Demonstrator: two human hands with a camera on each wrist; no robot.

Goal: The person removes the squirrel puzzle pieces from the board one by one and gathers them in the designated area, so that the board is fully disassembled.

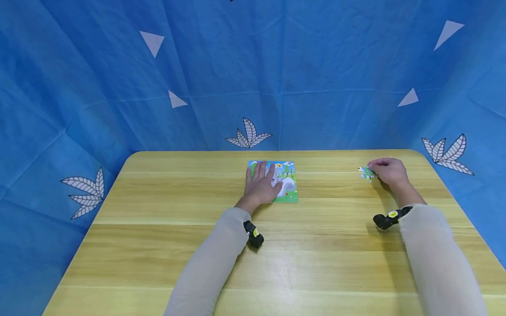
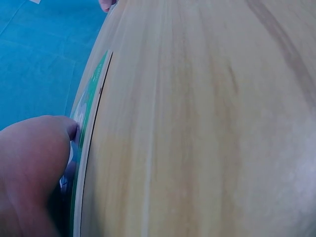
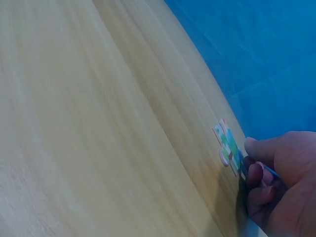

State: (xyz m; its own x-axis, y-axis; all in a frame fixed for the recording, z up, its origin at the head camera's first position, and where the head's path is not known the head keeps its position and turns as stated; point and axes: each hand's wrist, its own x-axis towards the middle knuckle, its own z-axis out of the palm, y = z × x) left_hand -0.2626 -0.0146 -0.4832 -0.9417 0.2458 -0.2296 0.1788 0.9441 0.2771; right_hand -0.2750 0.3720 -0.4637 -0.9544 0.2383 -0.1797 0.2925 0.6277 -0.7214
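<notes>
A square jigsaw puzzle board (image 1: 290,195), with a green, blue and white animal picture, lies near the far side of the table. My left hand (image 1: 262,186) rests on its left part with the fingers spread and straight, covering some of the picture. In the left wrist view, the board's edge (image 2: 91,111) shows beside the thumb. Over at the right, a small group of loose puzzle pieces (image 1: 365,174) lies on the wood. My right hand (image 1: 389,171) is at their right side, pinching a puzzle piece that its fingers mostly hide. Colourful pieces (image 3: 227,144) show just beyond the fingertips in the right wrist view.
The light wooden table (image 1: 324,250) has rounded far corners. A blue cloth (image 1: 221,57) with white triangles and leaf prints hangs behind and at both sides. A black wrist camera (image 1: 254,237) sits on the left sleeve, another (image 1: 385,220) on the right.
</notes>
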